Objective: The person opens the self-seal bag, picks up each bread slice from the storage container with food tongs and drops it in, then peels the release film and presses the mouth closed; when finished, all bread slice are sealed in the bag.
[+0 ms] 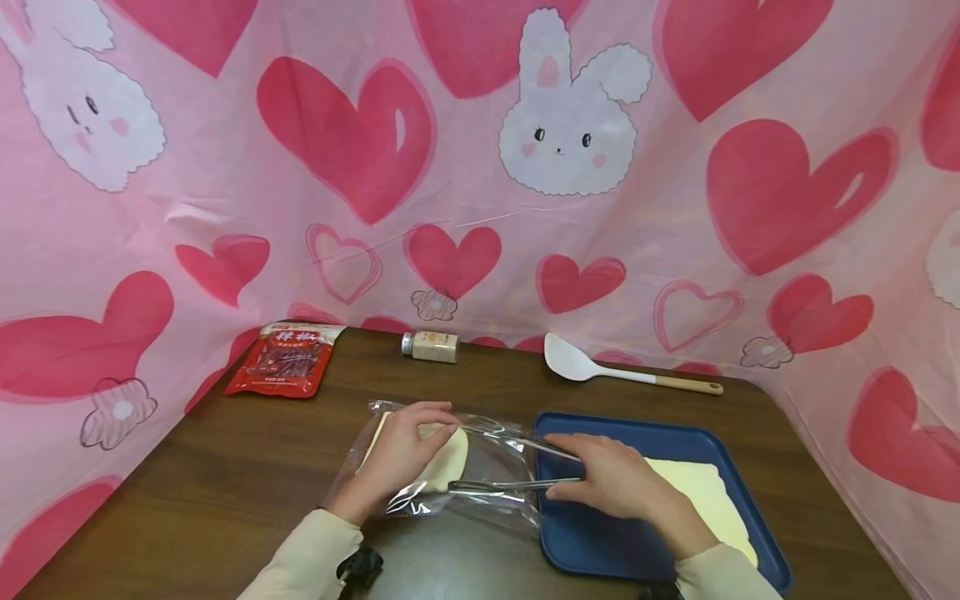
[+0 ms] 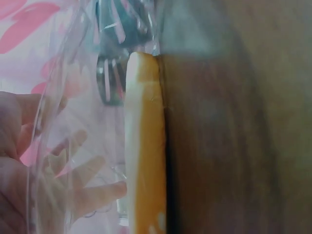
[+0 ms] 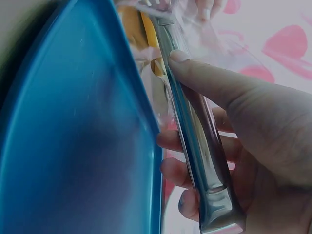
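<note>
My right hand (image 1: 611,475) grips metal tongs (image 1: 551,483), thumb on one arm and fingers round the other. The tongs' arms stand apart and reach left into a clear plastic bag (image 1: 498,467) lying on the table. Inside the bag is a pale yellow, bread-like slice (image 1: 450,458), with the nearer tong tip at its edge. In the left wrist view the slice (image 2: 146,136) shows a golden side behind the film. My left hand (image 1: 408,442) lies over the bag and slice, fingers extended and spread in the left wrist view, partly seen through plastic.
A blue tray (image 1: 585,550) sits under my right hand, bearing another pale yellow slab (image 1: 705,500). Behind lie a red packet (image 1: 288,362), a small jar (image 1: 431,347) on its side, and a white spatula (image 1: 577,362) with a wooden handle. A pink heart-printed curtain (image 1: 465,192) hangs beyond the table.
</note>
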Demonstrator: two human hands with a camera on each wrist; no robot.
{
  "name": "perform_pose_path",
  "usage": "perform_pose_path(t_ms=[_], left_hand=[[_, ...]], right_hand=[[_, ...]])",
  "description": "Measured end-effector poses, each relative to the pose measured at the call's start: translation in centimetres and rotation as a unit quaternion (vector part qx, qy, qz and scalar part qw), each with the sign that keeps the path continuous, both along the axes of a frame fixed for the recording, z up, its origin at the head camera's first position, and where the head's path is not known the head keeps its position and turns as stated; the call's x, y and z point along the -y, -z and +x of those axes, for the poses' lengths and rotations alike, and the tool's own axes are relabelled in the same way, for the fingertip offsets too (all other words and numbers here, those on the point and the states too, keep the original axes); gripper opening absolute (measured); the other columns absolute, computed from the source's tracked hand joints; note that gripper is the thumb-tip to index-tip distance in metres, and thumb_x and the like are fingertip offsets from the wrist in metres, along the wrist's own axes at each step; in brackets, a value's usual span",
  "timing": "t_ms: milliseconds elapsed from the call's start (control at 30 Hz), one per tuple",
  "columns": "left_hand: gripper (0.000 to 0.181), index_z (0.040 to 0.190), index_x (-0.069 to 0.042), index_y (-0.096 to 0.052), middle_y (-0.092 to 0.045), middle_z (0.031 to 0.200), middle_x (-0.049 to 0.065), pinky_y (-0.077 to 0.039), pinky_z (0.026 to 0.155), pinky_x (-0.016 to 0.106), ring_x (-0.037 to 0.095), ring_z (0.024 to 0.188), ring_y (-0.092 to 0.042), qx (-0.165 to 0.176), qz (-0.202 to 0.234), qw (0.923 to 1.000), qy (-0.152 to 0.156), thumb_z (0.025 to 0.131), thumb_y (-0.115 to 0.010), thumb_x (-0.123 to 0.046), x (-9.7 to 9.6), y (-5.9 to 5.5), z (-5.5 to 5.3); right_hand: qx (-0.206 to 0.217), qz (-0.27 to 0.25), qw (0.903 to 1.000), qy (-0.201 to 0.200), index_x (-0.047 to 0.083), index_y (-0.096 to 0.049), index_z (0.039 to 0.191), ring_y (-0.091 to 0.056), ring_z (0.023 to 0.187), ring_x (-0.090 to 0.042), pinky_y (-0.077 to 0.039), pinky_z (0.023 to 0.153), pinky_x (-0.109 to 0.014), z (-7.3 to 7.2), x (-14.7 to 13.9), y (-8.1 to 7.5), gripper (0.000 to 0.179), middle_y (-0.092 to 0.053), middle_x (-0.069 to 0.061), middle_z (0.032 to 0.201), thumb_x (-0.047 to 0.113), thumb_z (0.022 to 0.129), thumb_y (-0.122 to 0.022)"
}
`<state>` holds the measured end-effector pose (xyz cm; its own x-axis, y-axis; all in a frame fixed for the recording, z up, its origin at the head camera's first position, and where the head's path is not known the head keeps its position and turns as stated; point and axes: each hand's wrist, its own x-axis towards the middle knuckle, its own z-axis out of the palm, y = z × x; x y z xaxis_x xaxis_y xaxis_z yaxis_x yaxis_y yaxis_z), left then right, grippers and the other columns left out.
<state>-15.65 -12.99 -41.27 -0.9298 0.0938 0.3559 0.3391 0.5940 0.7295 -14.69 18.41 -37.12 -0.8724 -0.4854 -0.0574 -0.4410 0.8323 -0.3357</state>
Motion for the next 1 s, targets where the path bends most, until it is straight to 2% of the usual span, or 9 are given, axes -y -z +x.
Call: perform_pose_path(t_ms=[233, 367, 533, 700, 767, 867, 1000], left_hand=[[0.007, 0.097, -0.014, -0.085, -0.079, 0.122, 0.009, -0.053, 0.109, 0.056, 0.034, 0.12, -0.073, 0.011, -0.01, 0.9996, -0.023, 0.093, -0.079, -0.012, 0.7, -1.0, -0.2], [0.009, 0.1, -0.012, -0.085, -0.078, 0.124, 0.01, -0.051, 0.11, 0.058, 0.035, 0.122, -0.072, 0.03, -0.011, 0.999, -0.033, 0.094, -0.079, -0.012, 1.1, -1.4, -0.4], [0.012, 0.104, -0.012, -0.085, -0.077, 0.126, 0.011, -0.05, 0.111, 0.059, 0.036, 0.124, -0.07, 0.049, -0.021, 0.998, -0.035, 0.095, -0.078, -0.015, 1.4, -1.7, -0.5], [0.014, 0.108, -0.016, -0.085, -0.075, 0.132, 0.009, -0.049, 0.112, 0.061, 0.036, 0.128, -0.068, 0.067, -0.031, 0.9962, -0.045, 0.097, -0.078, -0.021, 1.8, -2.4, -0.4], [0.015, 0.109, -0.018, -0.085, -0.075, 0.133, 0.008, -0.049, 0.112, 0.061, 0.036, 0.129, -0.068, 0.069, -0.038, 0.9956, -0.051, 0.097, -0.077, -0.023, 2.1, -2.7, -0.3], [0.015, 0.109, -0.019, -0.085, -0.075, 0.133, 0.007, -0.05, 0.111, 0.061, 0.035, 0.129, -0.068, 0.068, -0.045, 0.9948, -0.062, 0.097, -0.077, -0.024, 2.5, -3.0, -0.1], [0.015, 0.109, -0.02, -0.085, -0.075, 0.133, 0.007, -0.05, 0.11, 0.061, 0.035, 0.129, -0.068, 0.074, -0.048, 0.9937, -0.069, 0.097, -0.077, -0.024, 2.7, -3.1, 0.1]], right_hand=[[0.002, 0.011, 0.9992, 0.037, 0.021, -0.065, 0.145, -0.067, 0.127, -0.036, -0.055, 0.098, -0.066, 0.7, -2.2, -0.5, 0.075, -0.071, -0.006, 0.138, 0.055, 0.082, -0.086], [-0.016, 0.012, 0.9986, 0.049, 0.021, -0.065, 0.144, -0.068, 0.125, -0.037, -0.055, 0.097, -0.067, 1.3, -3.3, -0.9, 0.074, -0.072, -0.008, 0.138, 0.055, 0.082, -0.086], [-0.046, 0.001, 0.9966, 0.068, 0.019, -0.063, 0.147, -0.069, 0.123, -0.038, -0.057, 0.095, -0.066, 2.7, -5.1, -1.4, 0.077, -0.071, -0.01, 0.138, 0.057, 0.084, -0.084], [-0.046, 0.002, 0.9913, 0.124, 0.014, -0.056, 0.152, -0.068, 0.122, -0.039, -0.057, 0.092, -0.067, 4.5, -7.6, -1.3, 0.085, -0.068, -0.016, 0.141, 0.06, 0.086, -0.081], [-0.036, -0.002, 0.9885, 0.147, 0.01, -0.054, 0.153, -0.071, 0.114, -0.036, -0.059, 0.088, -0.064, 5.1, -8.8, -0.9, 0.088, -0.069, -0.018, 0.137, 0.06, 0.086, -0.081], [0.006, 0.004, 0.9812, 0.193, 0.003, -0.048, 0.155, -0.071, 0.107, -0.033, -0.061, 0.083, -0.062, 5.9, -10.6, -0.5, 0.096, -0.068, -0.024, 0.134, 0.063, 0.087, -0.078], [0.062, 0.029, 0.9655, 0.251, -0.003, -0.039, 0.156, -0.072, 0.096, -0.027, -0.061, 0.081, -0.063, 7.4, -13.1, 0.0, 0.101, -0.072, -0.026, 0.123, 0.067, 0.091, -0.07]])
